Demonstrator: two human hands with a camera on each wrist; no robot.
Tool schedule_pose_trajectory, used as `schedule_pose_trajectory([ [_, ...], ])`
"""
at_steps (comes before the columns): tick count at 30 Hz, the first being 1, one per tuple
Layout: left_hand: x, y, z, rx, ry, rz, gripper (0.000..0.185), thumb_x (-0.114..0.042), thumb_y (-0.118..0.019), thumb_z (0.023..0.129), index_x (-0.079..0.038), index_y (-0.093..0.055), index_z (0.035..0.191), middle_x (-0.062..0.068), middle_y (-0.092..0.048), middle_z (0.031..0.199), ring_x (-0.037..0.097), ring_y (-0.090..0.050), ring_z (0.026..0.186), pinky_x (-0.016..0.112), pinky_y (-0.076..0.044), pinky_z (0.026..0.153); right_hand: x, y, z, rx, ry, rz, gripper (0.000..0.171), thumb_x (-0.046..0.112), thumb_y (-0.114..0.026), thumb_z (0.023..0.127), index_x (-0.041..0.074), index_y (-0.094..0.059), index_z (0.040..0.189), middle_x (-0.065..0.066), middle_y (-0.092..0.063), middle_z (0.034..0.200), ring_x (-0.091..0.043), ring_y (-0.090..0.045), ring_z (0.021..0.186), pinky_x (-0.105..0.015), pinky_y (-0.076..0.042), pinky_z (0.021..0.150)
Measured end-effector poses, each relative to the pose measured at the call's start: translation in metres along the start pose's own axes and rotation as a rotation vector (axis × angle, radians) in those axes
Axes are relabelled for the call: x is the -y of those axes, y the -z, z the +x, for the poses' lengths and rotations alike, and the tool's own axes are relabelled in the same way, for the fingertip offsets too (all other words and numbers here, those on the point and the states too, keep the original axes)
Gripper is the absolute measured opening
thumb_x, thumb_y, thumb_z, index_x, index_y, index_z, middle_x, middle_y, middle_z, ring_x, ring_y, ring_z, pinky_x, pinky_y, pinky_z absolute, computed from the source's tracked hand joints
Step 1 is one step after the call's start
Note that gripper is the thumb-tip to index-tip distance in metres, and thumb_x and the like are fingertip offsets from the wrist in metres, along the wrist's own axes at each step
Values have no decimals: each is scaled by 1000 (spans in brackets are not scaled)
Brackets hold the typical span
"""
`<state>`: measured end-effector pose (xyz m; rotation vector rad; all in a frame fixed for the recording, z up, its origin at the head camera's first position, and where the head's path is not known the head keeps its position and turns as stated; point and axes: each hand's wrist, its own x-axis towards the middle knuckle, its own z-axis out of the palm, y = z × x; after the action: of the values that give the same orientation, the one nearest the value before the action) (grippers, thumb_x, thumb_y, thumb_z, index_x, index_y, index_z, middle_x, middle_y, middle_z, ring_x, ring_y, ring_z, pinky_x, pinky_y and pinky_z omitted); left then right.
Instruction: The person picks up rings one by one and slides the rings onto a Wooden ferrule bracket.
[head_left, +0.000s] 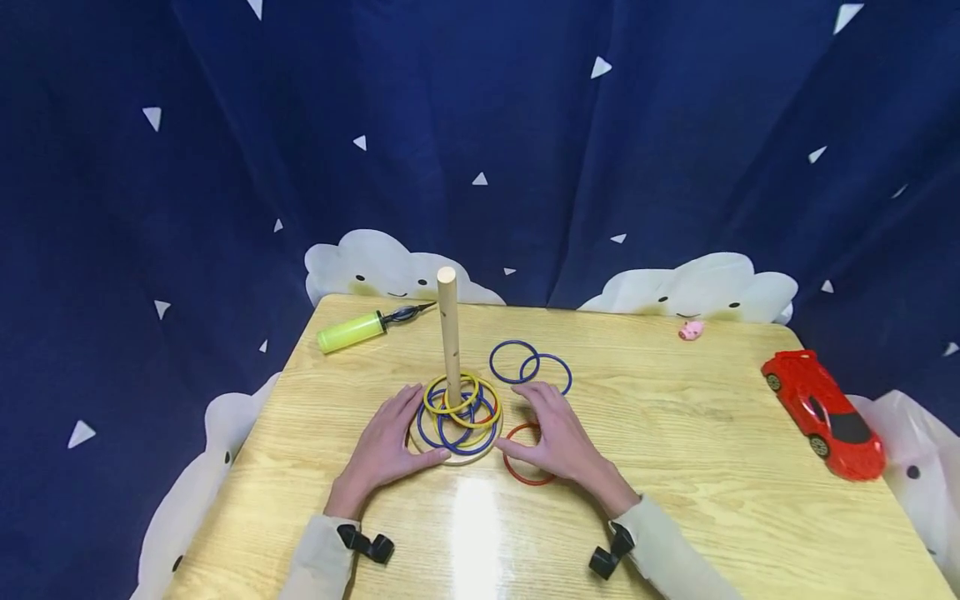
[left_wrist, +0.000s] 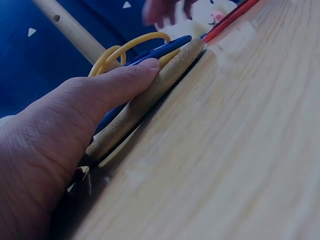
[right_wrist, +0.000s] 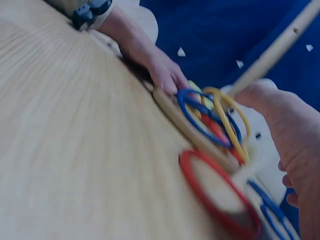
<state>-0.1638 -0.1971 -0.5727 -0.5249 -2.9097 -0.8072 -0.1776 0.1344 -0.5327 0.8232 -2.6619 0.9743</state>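
A round wooden base [head_left: 465, 461] with an upright peg [head_left: 450, 342] stands on the table, several yellow, blue and red rings heaped loosely around the peg. My left hand [head_left: 386, 442] holds the base's left side, the thumb on top of the rim [left_wrist: 150, 97] in the left wrist view; its other fingers are mostly hidden there. To the right of the base, my right hand [head_left: 555, 433] has its thumb and fingers spread, holding nothing. Under that hand lies a red ring [right_wrist: 192, 187], partly covered in the head view. Two overlapping blue rings [head_left: 492, 363] lie just beyond its fingertips.
A yellow-green hand pump [head_left: 351, 332] lies at the back left of the wooden table. Toward the back right sits a small pink pig toy [head_left: 691, 331]. A red toy car [head_left: 825, 417] is near the right edge. Behind hangs a dark blue curtain [head_left: 525, 125].
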Motion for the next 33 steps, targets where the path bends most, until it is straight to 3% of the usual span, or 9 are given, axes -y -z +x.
schedule_pose_trajectory([
  [6, -1, 0, 1, 13, 11, -5, 121, -84, -70, 76, -14, -29, 166, 9, -31, 170, 29, -25, 158, 47, -21, 130, -22, 18, -41, 74, -74, 3, 108, 72, -83, 72, 10, -49, 153, -5, -50, 148, -26, -47, 137, -55, -45, 112],
  [11, -1, -1, 1, 9, 2, -1, 121, -83, -71, 76, -13, -29, 166, 10, -31, 170, 29, -25, 158, 47, -21, 130, -36, 13, -57, 96, -31, -46, 115, 78, -84, 65, 8, -52, 151, -7, -51, 148, -27, -46, 136, -53, -41, 109],
  [17, -2, 1, 1, 12, 1, -3, 122, -83, -71, 75, -13, -29, 166, 10, -31, 170, 29, -25, 158, 47, -20, 130, -42, 3, -61, 38, 21, -89, 99, 78, -82, 68, 14, -62, 141, -2, -54, 142, -23, -47, 131, -50, -41, 102],
  [33, -3, 1, 0, 13, 4, -3, 122, -83, -70, 76, -13, -29, 166, 10, -32, 170, 30, -27, 158, 48, -21, 130, -40, 4, -61, -10, 3, -73, 93, 75, -86, 64, 14, -66, 131, -1, -57, 134, -22, -51, 127, -49, -44, 103],
])
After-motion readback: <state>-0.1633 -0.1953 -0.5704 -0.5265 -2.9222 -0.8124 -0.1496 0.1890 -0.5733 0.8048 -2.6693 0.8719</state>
